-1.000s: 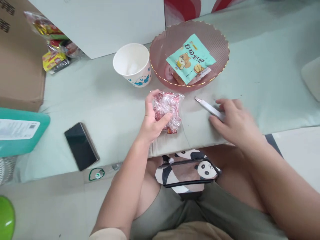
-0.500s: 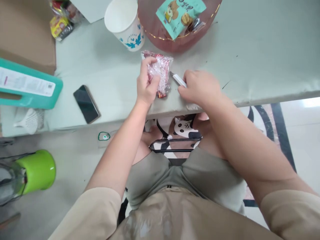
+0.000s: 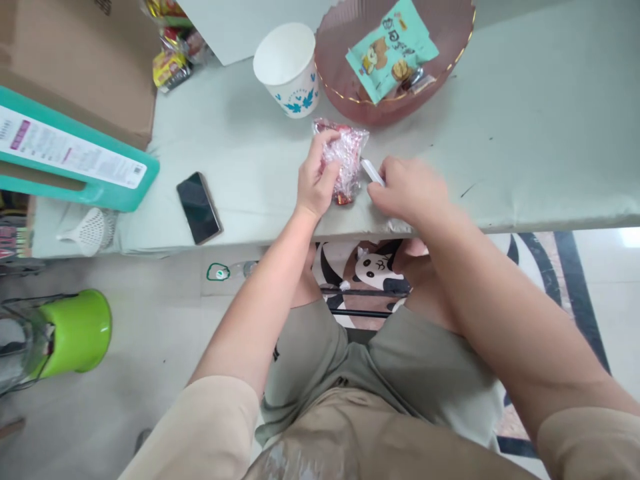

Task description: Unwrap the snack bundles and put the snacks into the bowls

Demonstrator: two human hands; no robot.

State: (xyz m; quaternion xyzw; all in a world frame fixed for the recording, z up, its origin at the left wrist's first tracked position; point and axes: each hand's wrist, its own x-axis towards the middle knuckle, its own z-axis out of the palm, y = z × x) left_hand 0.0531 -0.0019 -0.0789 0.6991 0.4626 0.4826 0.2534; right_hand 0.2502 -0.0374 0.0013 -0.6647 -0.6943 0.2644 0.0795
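Holding a red packet in crinkled clear wrapping (image 3: pixel 350 157) with the left hand (image 3: pixel 316 179), just on the near side of a pink, ribbed, see-through bowl with a wavy gold rim (image 3: pixel 453 37). Clamping thumb and forefinger over the wrapping — with the other left fingers mostly hidden from sight. Gripping a slim, white, stick-shaped tool (image 3: pixel 372 172) in the right hand (image 3: pixel 413 191), also on the near side of the bowl, with blurred fingers curled together around it and aiming the tip at the packet's right edge. Cannot tell contact from a small gap there.

Working on a pale green cloth (image 3: pixel 545 147), spread out under the bowl. See inside the bowl a mint-green pouch with a cartoon squirrel (image 3: pixel 390 57). Find a white paper cup with blue leaf print (image 3: pixel 295 83) just left of the bowl, and a dark rectangular phone (image 3: pixel 199 208) well to its left and nearer. Note, farther left of the bowl — a teal box with a white label (image 3: pixel 90 192) and a white perforated scoop (image 3: pixel 95 230).
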